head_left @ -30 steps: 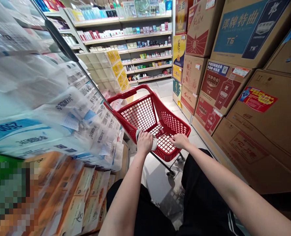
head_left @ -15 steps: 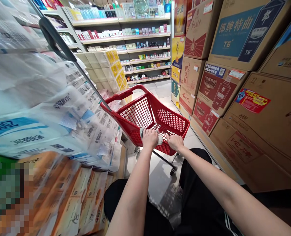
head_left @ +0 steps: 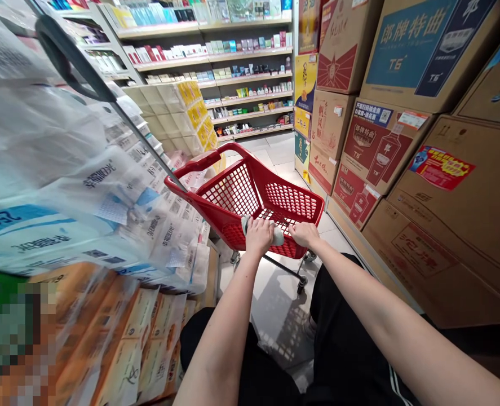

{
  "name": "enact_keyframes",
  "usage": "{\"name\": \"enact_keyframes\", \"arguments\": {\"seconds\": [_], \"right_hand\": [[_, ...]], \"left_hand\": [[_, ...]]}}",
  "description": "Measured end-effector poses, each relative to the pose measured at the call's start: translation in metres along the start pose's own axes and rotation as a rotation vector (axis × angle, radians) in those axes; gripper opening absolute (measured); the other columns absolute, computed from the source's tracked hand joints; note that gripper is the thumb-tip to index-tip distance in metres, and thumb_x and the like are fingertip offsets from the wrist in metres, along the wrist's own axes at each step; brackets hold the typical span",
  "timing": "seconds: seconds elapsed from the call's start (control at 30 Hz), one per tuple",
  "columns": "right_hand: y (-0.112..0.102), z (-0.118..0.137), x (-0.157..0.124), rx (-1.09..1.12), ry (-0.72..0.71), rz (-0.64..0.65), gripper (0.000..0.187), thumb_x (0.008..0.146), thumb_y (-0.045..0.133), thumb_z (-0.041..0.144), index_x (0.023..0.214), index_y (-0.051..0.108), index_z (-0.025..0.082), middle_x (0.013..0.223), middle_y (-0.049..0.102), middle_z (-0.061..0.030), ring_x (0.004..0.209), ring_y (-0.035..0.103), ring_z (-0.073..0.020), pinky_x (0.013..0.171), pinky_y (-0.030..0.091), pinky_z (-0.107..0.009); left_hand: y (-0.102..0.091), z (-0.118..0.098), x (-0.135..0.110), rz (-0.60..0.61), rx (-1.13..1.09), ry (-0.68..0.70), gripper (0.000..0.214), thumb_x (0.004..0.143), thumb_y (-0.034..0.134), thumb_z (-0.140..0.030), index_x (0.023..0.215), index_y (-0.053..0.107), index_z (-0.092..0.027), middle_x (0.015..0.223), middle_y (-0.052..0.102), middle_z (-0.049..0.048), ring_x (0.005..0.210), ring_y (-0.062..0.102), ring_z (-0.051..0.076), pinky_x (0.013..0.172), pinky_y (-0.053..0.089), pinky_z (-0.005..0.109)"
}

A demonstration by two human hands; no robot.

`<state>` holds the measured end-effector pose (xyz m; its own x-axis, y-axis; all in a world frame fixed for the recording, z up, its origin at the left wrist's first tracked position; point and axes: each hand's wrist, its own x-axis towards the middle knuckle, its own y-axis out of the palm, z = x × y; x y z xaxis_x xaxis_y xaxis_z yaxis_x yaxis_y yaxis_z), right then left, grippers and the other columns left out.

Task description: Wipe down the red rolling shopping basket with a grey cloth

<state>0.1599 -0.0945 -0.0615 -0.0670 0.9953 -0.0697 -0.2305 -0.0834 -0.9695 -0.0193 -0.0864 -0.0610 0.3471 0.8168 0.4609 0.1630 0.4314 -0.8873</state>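
Observation:
A red plastic shopping cart [head_left: 220,211] with a lattice basket stands in front of me, turned at an angle. My left hand [head_left: 259,234] is closed over a whitish-grey cloth [head_left: 278,236] at the basket's near rim, so most of the cloth is hidden under the fingers. To its right, my right hand [head_left: 305,233] is curled around the same rim near the cart's right corner. From the cart's left side a grey pole [head_left: 142,138] slopes up to a dark grey grip [head_left: 61,59]. No goods are visible in the basket.
Plastic-wrapped white packs [head_left: 106,186] and orange packs [head_left: 135,338] are stacked close on my left. Cardboard cartons [head_left: 436,225] form a wall on the right. Shelves of small products [head_left: 207,56] stand across the aisle's far end, beyond pale floor tiles [head_left: 275,149].
My right hand has curled more tightly at the rim, its fingers tucked in. The cart and its pole appear slightly farther left and higher, with the view shifting too. My left hand keeps the cloth.

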Motion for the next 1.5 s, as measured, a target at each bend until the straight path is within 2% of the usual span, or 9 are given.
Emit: {"name": "enact_keyframes", "arguments": {"seconds": [0.13,0.27,0.5,0.7,0.83,0.93,1.13,1.37,1.5], "right_hand": [[-0.009,-0.017,0.006,-0.038,0.003,0.028,0.055,0.093,0.023,0.043,0.094,0.070,0.014,0.101,0.069,-0.0123,0.095,0.063,-0.0211,0.080,0.040,-0.027],[-0.015,-0.029,0.007,-0.056,-0.002,0.038,0.056,0.094,0.022,0.042,0.096,0.070,0.015,0.103,0.069,-0.0120,0.097,0.062,-0.0208,0.080,0.040,-0.026],[-0.016,-0.033,0.004,-0.044,0.014,0.008,0.060,0.095,0.019,0.042,0.090,0.071,0.014,0.098,0.070,-0.0119,0.094,0.063,-0.0205,0.079,0.040,-0.026],[-0.012,-0.031,0.000,-0.022,0.059,-0.045,0.056,0.095,0.022,0.039,0.090,0.071,0.012,0.096,0.070,-0.0133,0.095,0.063,-0.0219,0.082,0.040,-0.027],[-0.006,-0.016,-0.001,0.073,0.201,-0.077,0.063,0.095,0.017,0.044,0.093,0.070,0.011,0.096,0.070,-0.0157,0.096,0.063,-0.0230,0.083,0.040,-0.029],[-0.001,-0.004,0.000,0.174,0.312,-0.091,0.073,0.094,0.010,0.052,0.094,0.070,0.012,0.096,0.069,-0.0172,0.094,0.064,-0.0248,0.080,0.042,-0.031],[-0.002,-0.006,0.004,0.188,0.299,-0.125,0.069,0.094,0.013,0.049,0.090,0.071,0.011,0.095,0.069,-0.0170,0.094,0.064,-0.0255,0.081,0.041,-0.031],[-0.005,-0.021,0.016,0.169,0.275,-0.122,0.064,0.094,0.015,0.045,0.090,0.070,0.012,0.093,0.070,-0.0146,0.090,0.064,-0.0249,0.077,0.041,-0.030],[-0.008,-0.028,0.023,0.166,0.296,-0.102,0.063,0.094,0.018,0.045,0.091,0.070,0.011,0.096,0.069,-0.0163,0.094,0.063,-0.0251,0.079,0.040,-0.029]], "left_hand": [[0.001,-0.008,-0.001,0.018,-0.026,0.026,0.035,0.093,0.029,-0.040,0.094,0.059,-0.021,0.094,0.061,0.0076,0.098,0.052,0.022,0.106,0.025,0.042],[-0.003,0.001,0.003,0.082,-0.060,0.091,0.034,0.093,0.029,-0.041,0.100,0.057,-0.023,0.099,0.061,0.0061,0.099,0.052,0.021,0.102,0.030,0.039],[-0.008,0.014,0.003,0.070,-0.001,0.011,0.033,0.092,0.031,-0.039,0.105,0.057,-0.024,0.099,0.061,0.0063,0.102,0.051,0.021,0.107,0.024,0.041],[-0.002,-0.028,-0.010,-0.004,-0.021,-0.035,0.034,0.091,0.033,-0.040,0.110,0.055,-0.021,0.102,0.059,0.0097,0.106,0.048,0.025,0.110,0.018,0.047],[0.002,-0.058,-0.012,0.010,-0.084,-0.038,0.035,0.091,0.033,-0.041,0.108,0.055,-0.021,0.100,0.059,0.0105,0.105,0.048,0.026,0.109,0.020,0.047],[0.004,-0.064,-0.010,0.031,-0.094,0.008,0.036,0.092,0.031,-0.042,0.108,0.055,-0.021,0.100,0.058,0.0093,0.103,0.050,0.024,0.107,0.023,0.043],[-0.002,-0.034,-0.003,0.061,-0.040,0.074,0.040,0.092,0.027,-0.045,0.108,0.055,-0.022,0.099,0.060,0.0085,0.099,0.051,0.023,0.097,0.032,0.039],[-0.024,0.048,0.003,0.056,0.028,-0.027,0.039,0.092,0.027,-0.044,0.104,0.057,-0.022,0.097,0.059,0.0098,0.099,0.049,0.025,0.099,0.029,0.042],[-0.026,0.058,0.002,0.023,0.033,-0.081,0.037,0.091,0.029,-0.042,0.102,0.057,-0.021,0.098,0.058,0.0114,0.102,0.048,0.027,0.103,0.025,0.045]]}}
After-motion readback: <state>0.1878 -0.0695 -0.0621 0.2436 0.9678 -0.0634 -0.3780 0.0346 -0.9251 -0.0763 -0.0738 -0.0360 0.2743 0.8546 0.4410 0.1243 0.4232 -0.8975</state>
